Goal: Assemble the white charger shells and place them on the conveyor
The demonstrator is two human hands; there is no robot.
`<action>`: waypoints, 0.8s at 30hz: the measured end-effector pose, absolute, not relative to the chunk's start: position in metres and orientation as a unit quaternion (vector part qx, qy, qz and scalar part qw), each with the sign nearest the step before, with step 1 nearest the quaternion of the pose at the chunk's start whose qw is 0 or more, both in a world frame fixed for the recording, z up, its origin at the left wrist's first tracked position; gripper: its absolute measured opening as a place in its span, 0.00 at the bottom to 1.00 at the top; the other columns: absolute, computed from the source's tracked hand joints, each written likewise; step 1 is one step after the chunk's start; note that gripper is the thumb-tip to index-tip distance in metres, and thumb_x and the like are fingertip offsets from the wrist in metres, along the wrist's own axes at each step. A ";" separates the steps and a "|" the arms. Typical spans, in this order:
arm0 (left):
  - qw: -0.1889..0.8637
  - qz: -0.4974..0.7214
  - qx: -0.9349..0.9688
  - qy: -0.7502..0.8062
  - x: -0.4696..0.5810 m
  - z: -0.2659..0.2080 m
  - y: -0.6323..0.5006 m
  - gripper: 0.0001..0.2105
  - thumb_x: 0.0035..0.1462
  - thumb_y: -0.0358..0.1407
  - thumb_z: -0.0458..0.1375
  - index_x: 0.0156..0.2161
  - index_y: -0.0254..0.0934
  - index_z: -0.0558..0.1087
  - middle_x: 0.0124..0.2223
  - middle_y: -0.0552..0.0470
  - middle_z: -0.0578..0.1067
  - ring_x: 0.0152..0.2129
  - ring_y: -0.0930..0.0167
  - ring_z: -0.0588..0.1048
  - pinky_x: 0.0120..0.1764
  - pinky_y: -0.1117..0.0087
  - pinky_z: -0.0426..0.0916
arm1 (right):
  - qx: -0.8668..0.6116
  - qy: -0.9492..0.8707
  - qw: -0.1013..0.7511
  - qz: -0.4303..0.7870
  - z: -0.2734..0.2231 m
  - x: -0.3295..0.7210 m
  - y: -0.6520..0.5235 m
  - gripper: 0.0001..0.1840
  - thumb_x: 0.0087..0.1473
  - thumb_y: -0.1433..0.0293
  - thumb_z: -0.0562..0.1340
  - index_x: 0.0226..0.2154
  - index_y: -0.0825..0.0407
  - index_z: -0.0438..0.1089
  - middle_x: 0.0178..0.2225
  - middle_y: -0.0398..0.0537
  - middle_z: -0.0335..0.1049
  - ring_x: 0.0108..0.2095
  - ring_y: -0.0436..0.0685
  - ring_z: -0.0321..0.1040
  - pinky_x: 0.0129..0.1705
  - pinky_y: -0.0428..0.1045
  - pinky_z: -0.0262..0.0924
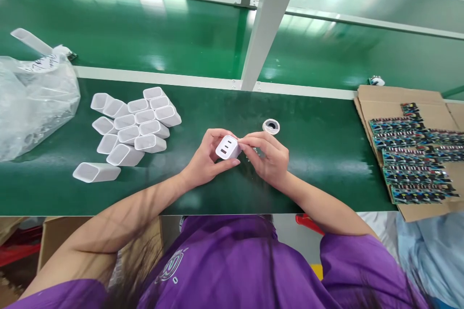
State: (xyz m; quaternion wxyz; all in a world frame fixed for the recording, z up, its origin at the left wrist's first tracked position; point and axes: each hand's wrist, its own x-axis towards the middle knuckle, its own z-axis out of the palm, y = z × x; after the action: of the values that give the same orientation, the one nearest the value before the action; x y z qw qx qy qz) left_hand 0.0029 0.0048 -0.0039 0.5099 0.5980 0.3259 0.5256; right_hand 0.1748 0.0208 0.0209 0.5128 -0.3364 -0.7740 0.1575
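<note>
A white wall charger (228,147) with three port slots on its face is in my left hand (205,159), the fingers and thumb wrapped round its sides. My right hand (268,157) has its thumb and index finger pinched together at the charger's right edge, touching it. Under the right fingers are small shiny bits, too hidden to name. Just beyond that hand lies a white roll of tape (271,126). To the left, several white open-ended charger housings (145,117) lie grouped, with one housing (96,172) apart nearer the front edge.
A clear plastic bag (32,106) lies at far left, another white housing (32,41) behind it. On the right, cardboard (416,96) holds rows of circuit boards (416,174). A white post (266,24) rises behind the green bench (319,154).
</note>
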 end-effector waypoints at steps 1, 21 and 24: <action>0.509 0.528 0.596 0.327 0.003 -0.004 0.004 0.23 0.51 0.39 0.67 0.47 0.41 0.62 0.45 0.50 0.72 0.41 0.71 0.74 0.41 0.69 0.71 | -0.337 -0.772 0.515 0.158 0.021 0.174 0.020 0.06 0.57 0.77 0.63 0.36 0.51 0.73 0.34 0.44 0.75 0.32 0.48 0.73 0.34 0.43 0.70; 0.457 0.575 0.595 0.326 0.008 -0.005 0.000 0.23 0.50 0.35 0.68 0.48 0.41 0.63 0.46 0.50 0.74 0.43 0.71 0.75 0.44 0.68 0.72 | -0.310 -0.788 0.516 0.129 0.011 0.171 0.015 0.14 0.57 0.79 0.61 0.44 0.50 0.72 0.38 0.48 0.75 0.37 0.51 0.73 0.37 0.46 0.72; 0.419 0.586 0.600 0.348 0.006 -0.007 0.001 0.24 0.49 0.37 0.69 0.47 0.41 0.63 0.47 0.50 0.74 0.45 0.69 0.76 0.46 0.65 0.72 | -0.291 -0.812 0.497 0.091 0.006 0.171 0.014 0.18 0.57 0.79 0.60 0.50 0.49 0.70 0.41 0.50 0.74 0.40 0.54 0.73 0.40 0.48 0.72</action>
State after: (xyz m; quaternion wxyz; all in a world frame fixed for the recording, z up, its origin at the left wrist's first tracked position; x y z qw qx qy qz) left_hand 0.0059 0.0008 -0.0074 0.4185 0.6005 0.3483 0.5856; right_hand 0.1707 0.0141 0.0060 0.4970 -0.2909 -0.8124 0.0914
